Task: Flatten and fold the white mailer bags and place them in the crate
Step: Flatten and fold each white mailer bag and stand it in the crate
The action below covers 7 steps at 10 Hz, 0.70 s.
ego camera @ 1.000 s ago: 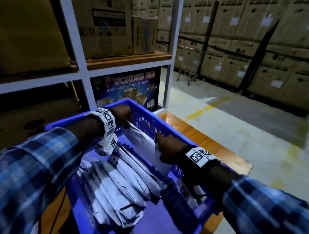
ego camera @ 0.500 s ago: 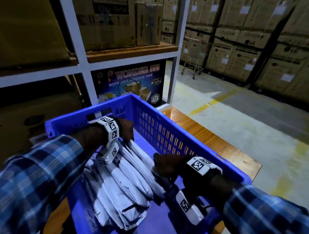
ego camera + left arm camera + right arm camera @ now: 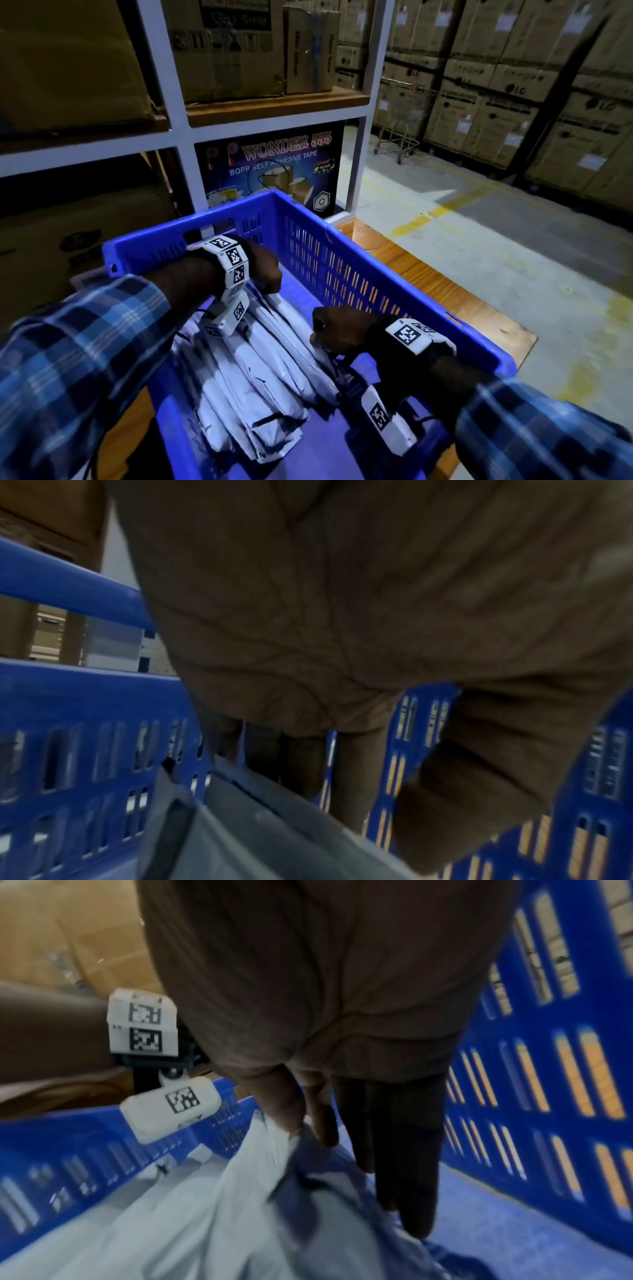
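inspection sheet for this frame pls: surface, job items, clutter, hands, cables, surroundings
Surface: brown wooden platform carrying the crate.
Job's things: blue slotted plastic crate; folded white plastic mailer bags lie side by side inside it, along its left side.
Clutter: nothing seen.
Hands: left hand at the far end of the bags, fingers pointing down, grip unclear; right hand pinches the near end of the rightmost bag.
Cables: thin black wire by the right wrist camera.
Surroundings: white metal rack holding cardboard cartons; dark printed adhesive tape box; concrete floor with yellow lines; stacked brown cartons; wire trolley.
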### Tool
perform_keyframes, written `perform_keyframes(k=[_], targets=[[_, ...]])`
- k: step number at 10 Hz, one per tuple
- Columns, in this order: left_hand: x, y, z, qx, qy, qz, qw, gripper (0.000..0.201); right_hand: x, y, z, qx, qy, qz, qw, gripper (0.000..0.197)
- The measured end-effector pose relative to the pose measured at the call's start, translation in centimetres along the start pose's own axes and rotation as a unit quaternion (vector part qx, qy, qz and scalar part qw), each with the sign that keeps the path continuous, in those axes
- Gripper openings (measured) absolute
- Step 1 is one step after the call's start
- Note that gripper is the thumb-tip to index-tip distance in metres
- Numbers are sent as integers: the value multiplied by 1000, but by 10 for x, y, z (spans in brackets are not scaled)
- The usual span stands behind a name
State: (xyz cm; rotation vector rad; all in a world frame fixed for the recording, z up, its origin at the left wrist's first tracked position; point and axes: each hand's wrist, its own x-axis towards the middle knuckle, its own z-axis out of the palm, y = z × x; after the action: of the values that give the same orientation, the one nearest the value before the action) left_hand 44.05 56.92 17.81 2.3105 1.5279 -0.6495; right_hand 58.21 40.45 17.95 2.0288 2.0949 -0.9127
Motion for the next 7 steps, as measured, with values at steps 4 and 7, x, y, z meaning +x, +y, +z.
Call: perform_keyframes(k=[4, 7], targets=[[-79, 9, -29, 20, 132, 79, 988, 34, -27, -22, -51, -20, 119, -62, 991, 25], [-267, -4, -53, -81, 405, 66, 908, 43, -125, -82, -98, 15, 257, -226, 939, 37]])
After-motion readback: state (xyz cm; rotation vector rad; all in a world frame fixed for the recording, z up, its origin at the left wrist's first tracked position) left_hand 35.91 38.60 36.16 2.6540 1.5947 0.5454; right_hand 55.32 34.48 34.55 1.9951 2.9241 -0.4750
